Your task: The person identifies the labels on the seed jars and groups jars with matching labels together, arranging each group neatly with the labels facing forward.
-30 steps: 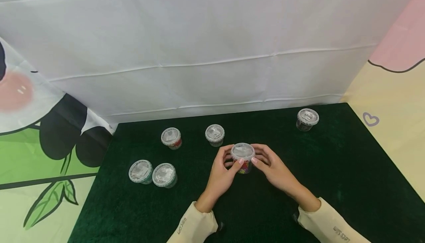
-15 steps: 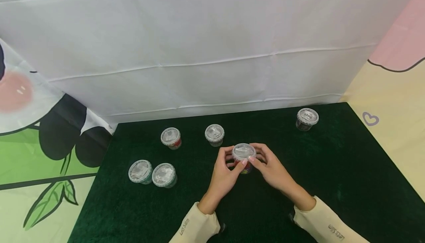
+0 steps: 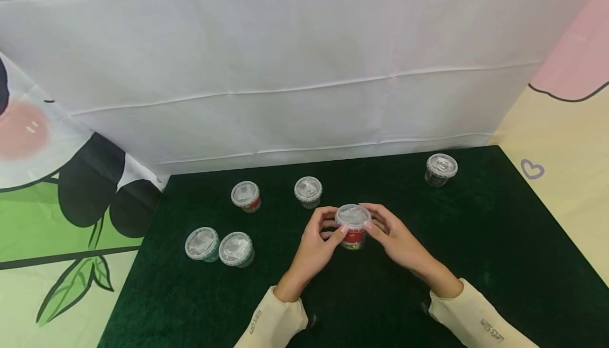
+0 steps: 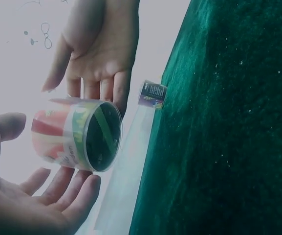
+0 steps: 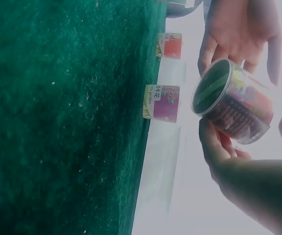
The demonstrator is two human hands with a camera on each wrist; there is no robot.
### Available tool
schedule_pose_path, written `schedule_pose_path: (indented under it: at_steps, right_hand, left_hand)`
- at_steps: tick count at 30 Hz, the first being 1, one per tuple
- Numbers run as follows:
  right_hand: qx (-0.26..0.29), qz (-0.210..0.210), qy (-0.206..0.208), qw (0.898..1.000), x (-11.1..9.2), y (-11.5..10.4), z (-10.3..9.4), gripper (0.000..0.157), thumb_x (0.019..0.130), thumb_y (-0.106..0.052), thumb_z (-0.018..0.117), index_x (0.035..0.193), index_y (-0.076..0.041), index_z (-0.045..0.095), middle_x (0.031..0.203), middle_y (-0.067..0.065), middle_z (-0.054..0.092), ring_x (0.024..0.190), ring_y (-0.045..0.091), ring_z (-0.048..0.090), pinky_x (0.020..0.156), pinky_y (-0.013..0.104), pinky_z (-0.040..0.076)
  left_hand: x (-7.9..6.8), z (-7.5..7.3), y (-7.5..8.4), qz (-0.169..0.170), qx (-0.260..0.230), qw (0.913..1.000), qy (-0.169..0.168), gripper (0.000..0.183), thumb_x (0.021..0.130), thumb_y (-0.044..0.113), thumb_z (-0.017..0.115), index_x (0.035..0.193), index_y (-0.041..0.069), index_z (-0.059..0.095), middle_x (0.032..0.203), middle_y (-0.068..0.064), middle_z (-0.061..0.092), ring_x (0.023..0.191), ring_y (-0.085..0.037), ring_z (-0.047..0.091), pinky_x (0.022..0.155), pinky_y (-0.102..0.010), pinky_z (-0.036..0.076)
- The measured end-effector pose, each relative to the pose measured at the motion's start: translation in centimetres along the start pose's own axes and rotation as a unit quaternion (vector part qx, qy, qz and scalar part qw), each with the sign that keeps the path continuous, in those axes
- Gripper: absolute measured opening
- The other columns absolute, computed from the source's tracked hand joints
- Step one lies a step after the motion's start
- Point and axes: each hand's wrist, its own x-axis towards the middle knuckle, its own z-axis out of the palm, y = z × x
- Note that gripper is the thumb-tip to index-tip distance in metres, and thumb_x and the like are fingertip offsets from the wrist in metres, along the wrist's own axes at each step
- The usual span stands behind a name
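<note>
A small round plastic tub [image 3: 353, 237] with a clear lid and a red printed label is held between both hands, clear of the table. My left hand [image 3: 315, 245] grips its left side, thumb at the front and fingers behind. On the opposite side my right hand [image 3: 402, 242] holds it, thumb near the rim. In the left wrist view the tub [image 4: 65, 134] shows its dark see-through base. The right wrist view has the same tub [image 5: 241, 107] from the other side, with a dark text panel on its label.
Behind the hands on the green cloth [image 3: 380, 305] stand similar tubs: one with red [image 3: 246, 196], one grey-looking [image 3: 308, 192], one at far right [image 3: 441, 169]. Two teal-tinted tubs [image 3: 202, 244] sit side by side at left. A white sheet [image 3: 304, 73] hangs behind.
The tub has turned between the hands, so a red part of its label now faces front. The thumbs came closer together, then spread apart. The other tubs stay put.
</note>
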Motion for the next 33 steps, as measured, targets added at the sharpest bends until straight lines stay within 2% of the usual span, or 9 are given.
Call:
schedule_pose_path:
  at_steps: [7, 11, 17, 25, 33]
  right_hand:
    - [0.001, -0.007, -0.022, 1.000, 0.0, 0.0, -0.1, 0.055, 0.113, -0.022, 0.047, 0.162, -0.002, 0.030, 0.161, 0.029, 0.037, 0.147, 0.047, 0.042, 0.119, 0.062, 0.038]
    - [0.003, -0.006, -0.025, 1.000, 0.0, 0.1, 0.0, 0.055, 0.114, -0.023, 0.046, 0.162, -0.002, 0.030, 0.161, 0.029, 0.038, 0.147, 0.047, 0.043, 0.119, 0.063, 0.037]
    - [0.002, -0.008, -0.012, 1.000, 0.0, 0.1, 0.3, 0.054, 0.113, -0.022, 0.046, 0.162, -0.003, 0.031, 0.161, 0.028, 0.038, 0.146, 0.045, 0.044, 0.119, 0.061, 0.038]
    - [0.007, -0.010, 0.015, 1.000, 0.0, -0.3, 1.2, 0.055, 0.111, -0.017, 0.052, 0.160, 0.000, 0.032, 0.160, 0.026, 0.039, 0.144, 0.044, 0.047, 0.117, 0.054, 0.045]
    - [-0.011, -0.003, 0.043, 0.999, 0.4, -0.4, 2.1, 0.055, 0.110, -0.015, 0.055, 0.158, 0.000, 0.034, 0.155, 0.026, 0.045, 0.143, 0.044, 0.048, 0.116, 0.058, 0.045]
  left_hand:
    - [-0.1, -0.5, -0.3, -0.016, -0.025, 0.9984, -0.048, 0.057, 0.109, 0.024, 0.060, 0.159, 0.007, 0.039, 0.157, -0.018, 0.047, 0.143, -0.038, 0.050, 0.116, -0.054, 0.046]
    - [-0.2, -0.4, -0.5, -0.017, -0.034, 0.9979, -0.052, 0.057, 0.110, 0.023, 0.059, 0.160, 0.004, 0.038, 0.158, -0.019, 0.048, 0.144, -0.038, 0.050, 0.116, -0.052, 0.046]
    - [-0.4, -0.1, -0.4, -0.016, -0.042, 0.9985, -0.030, 0.058, 0.108, 0.022, 0.060, 0.158, 0.002, 0.039, 0.155, -0.020, 0.049, 0.140, -0.037, 0.053, 0.113, -0.048, 0.049]
    - [-0.6, 0.4, -0.2, 0.006, -0.024, 0.9993, 0.029, 0.052, 0.107, 0.018, 0.063, 0.153, 0.003, 0.045, 0.149, -0.020, 0.055, 0.136, -0.037, 0.056, 0.112, -0.057, 0.048]
    - [-0.7, 1.0, -0.4, 0.030, -0.012, 0.9979, 0.056, 0.050, 0.104, 0.017, 0.067, 0.148, 0.002, 0.046, 0.144, -0.020, 0.055, 0.131, -0.036, 0.059, 0.110, -0.054, 0.051]
